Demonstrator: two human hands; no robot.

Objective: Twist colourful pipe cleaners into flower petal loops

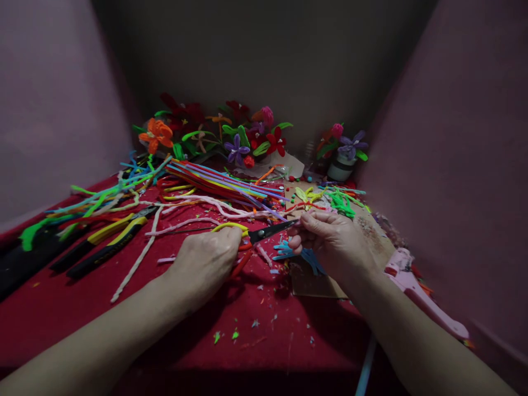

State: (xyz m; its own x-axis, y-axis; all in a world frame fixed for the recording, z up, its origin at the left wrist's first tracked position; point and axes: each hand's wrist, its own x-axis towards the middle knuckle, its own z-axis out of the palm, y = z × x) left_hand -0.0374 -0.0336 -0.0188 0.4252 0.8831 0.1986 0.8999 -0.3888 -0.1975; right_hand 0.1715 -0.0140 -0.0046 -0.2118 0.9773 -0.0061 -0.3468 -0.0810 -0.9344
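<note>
My left hand (pixel 208 261) is closed around the yellow and orange handles of the scissors (pixel 268 232). The dark blades point right and reach the fingertips of my right hand (pixel 330 239). That hand is pinched at the blade tips, on something too small to make out. Below and behind its fingers, light blue pipe-cleaner pieces (pixel 303 256) lie partly on the cardboard (pixel 315 283). Long pink pipe cleaners (pixel 210 203) stretch across the red cloth (pixel 185 341) beyond the scissors.
Pliers (pixel 111 242) with yellow and black handles lie at the left. A bundle of coloured pipe cleaners (pixel 223 181) is behind. Fuzzy flowers (pixel 237 148) line the back, some in a jar (pixel 341 166). A pink glue gun (pixel 424 294) rests at the right. Small scraps are scattered in front.
</note>
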